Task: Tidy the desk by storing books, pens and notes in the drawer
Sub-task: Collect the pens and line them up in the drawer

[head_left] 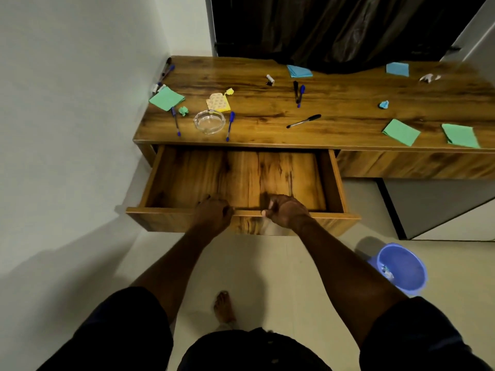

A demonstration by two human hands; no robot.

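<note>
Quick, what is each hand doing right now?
Left hand: closed, gripping the drawer front.
Right hand: closed, gripping the same drawer front.

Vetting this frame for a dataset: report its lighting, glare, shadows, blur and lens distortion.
Head view: dim, warm light; faint sheen on the desk at its far edge; the wide-angle lens bows the desk front; the left hand and right hand, gripping the drawer front, look slightly soft and throw dark shadows onto the drawer floor; broad shadows cross the wall at left.

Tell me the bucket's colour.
The bucket is blue, seen best in the head view.
</note>
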